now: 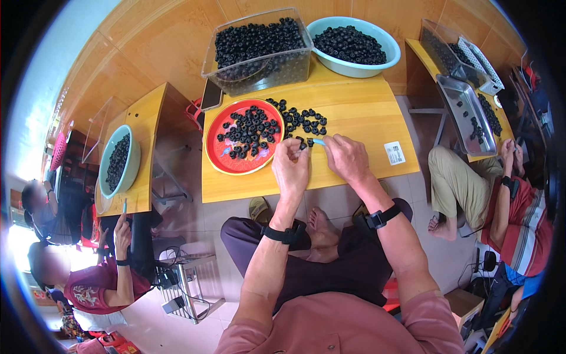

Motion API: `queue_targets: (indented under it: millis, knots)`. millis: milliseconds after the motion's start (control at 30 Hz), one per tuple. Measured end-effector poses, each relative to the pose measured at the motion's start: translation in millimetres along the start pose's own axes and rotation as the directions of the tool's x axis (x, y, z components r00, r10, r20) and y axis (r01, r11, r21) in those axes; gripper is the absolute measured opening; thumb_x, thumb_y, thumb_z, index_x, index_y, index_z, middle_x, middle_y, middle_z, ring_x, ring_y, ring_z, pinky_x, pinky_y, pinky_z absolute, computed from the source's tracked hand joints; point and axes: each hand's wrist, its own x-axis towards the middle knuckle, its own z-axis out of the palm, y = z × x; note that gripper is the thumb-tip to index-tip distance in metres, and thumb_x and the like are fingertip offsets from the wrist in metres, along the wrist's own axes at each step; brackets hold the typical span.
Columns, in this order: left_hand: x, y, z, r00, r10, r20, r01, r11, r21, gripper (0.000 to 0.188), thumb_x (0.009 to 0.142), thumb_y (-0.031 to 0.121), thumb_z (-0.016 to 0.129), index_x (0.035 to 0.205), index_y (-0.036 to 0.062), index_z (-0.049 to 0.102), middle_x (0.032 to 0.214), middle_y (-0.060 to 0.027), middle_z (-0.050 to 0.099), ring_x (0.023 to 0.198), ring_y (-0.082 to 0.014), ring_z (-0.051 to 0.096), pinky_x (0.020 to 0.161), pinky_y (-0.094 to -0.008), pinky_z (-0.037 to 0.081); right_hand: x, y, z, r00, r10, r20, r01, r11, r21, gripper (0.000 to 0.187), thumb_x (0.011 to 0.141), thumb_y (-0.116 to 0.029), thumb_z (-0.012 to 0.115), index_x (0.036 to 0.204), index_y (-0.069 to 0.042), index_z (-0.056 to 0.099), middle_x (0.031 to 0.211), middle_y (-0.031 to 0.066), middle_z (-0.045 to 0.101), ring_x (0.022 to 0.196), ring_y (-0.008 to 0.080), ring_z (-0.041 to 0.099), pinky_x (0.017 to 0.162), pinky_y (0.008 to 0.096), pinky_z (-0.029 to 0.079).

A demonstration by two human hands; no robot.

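My left hand (292, 168) is closed in a pinch over the table's front part, with a small black ring-shaped piece (302, 145) at its fingertips. Facing it, my right hand (346, 159) grips a thin tool with a light-blue end (319, 141); its tip points at the pieces by my left fingers. What the tool is exactly, I cannot make out. Just left of my left hand sits a red round tray (213, 154) with a yellow rim, holding many black pieces (250, 130). More loose black pieces (309, 121) lie on the wood beyond my hands.
A clear plastic bin (265, 79) and a light-blue basin (354, 69), both heaped with black pieces, stand at the table's back. A phone (212, 94) lies by the bin, a white label (394, 153) at right. People work at side tables (144, 171) left and right.
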Motion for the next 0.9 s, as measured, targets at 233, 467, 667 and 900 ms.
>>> queue_targets:
  millis: [233,467,667,900]
  knots:
    - [0,6,-4,0.988,0.156,0.001,-0.154,0.978,0.139,0.022,0.087,-0.004,0.075,0.109,0.0016,0.072,0.094,-0.0098,0.065,0.08,-0.0194,0.066,0.072,-0.0308,0.056,1,2,2,0.998,0.023,-0.059,-0.023,1.0,0.008,0.008,0.091,-0.011,0.067,0.095,-0.006,0.07,0.077,0.0092,0.066,0.071,0.0293,0.071,0.059,0.0426,0.057]
    - [23,15,-41,0.959,0.284,-0.021,-0.258,0.898,0.355,0.019,0.086,0.001,0.076,0.104,0.0053,0.074,0.092,-0.0109,0.065,0.083,-0.0272,0.064,0.076,-0.0378,0.054,2,3,4,0.993,0.092,-0.072,-0.092,0.996,-0.004,0.006,0.092,-0.011,0.066,0.089,-0.006,0.067,0.075,0.0104,0.065,0.071,0.0312,0.071,0.059,0.0442,0.057]
    - [52,33,-50,0.872,0.489,-0.03,-0.392,0.734,0.555,0.017,0.087,0.003,0.074,0.104,0.0044,0.072,0.096,-0.0139,0.067,0.094,-0.0339,0.066,0.086,-0.0438,0.054,3,6,4,0.989,0.106,-0.102,-0.106,0.994,0.003,0.009,0.092,-0.012,0.065,0.085,-0.006,0.064,0.075,0.011,0.065,0.071,0.0312,0.07,0.059,0.0446,0.057]
    - [23,22,-2,0.889,0.247,0.386,-0.386,0.858,0.34,0.018,0.089,0.008,0.074,0.105,0.0008,0.071,0.099,-0.0177,0.067,0.097,-0.0373,0.067,0.087,-0.0462,0.054,2,5,5,0.985,0.123,-0.12,-0.121,0.992,0.023,0.008,0.092,-0.012,0.067,0.087,-0.007,0.064,0.076,0.0101,0.065,0.072,0.0313,0.071,0.061,0.0449,0.057]
